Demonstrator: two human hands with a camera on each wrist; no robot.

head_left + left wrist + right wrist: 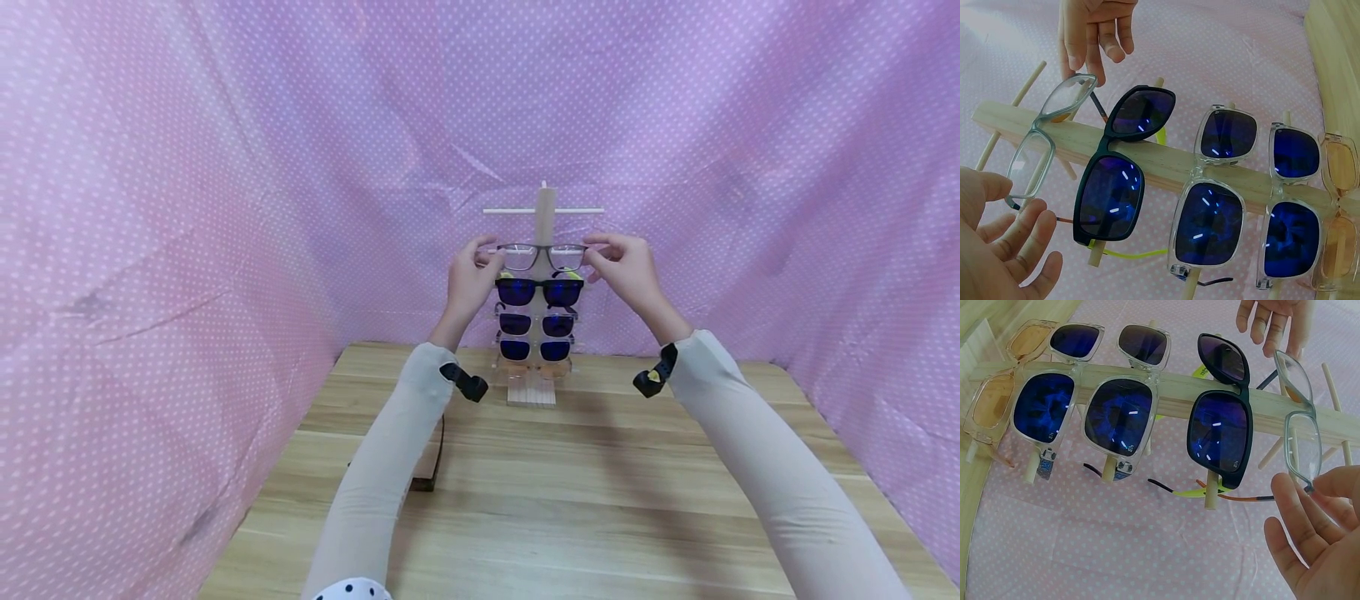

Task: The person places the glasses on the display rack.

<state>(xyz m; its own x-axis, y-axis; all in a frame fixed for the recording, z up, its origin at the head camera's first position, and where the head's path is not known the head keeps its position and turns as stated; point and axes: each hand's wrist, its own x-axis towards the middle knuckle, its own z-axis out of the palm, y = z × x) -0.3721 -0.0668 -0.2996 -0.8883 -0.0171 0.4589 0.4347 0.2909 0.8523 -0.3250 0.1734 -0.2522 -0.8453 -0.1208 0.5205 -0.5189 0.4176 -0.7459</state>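
Observation:
Clear-lens eyeglasses (542,257) with a thin grey frame sit at the second peg level from the top of a wooden display stand (545,218). My left hand (474,275) pinches their left end near the hinge, thumb in front and fingers behind. At the opposite end, my right hand (626,271) holds the other hinge between thumb and fingers. In the left wrist view, the temples of the eyeglasses (1032,165) reach back past the stand. Directly below hang black-framed sunglasses (1219,434) with dark blue lenses and yellow-green temples.
Lower on the stand are two pairs of clear-framed blue-lens sunglasses (1207,222) and an orange-tinted pair (991,397). The topmost peg (581,211) carries no glasses. A dark-edged box-like object (426,467) lies on the wooden table (570,517), partly behind my left forearm. Pink dotted cloth (375,125) surrounds the table.

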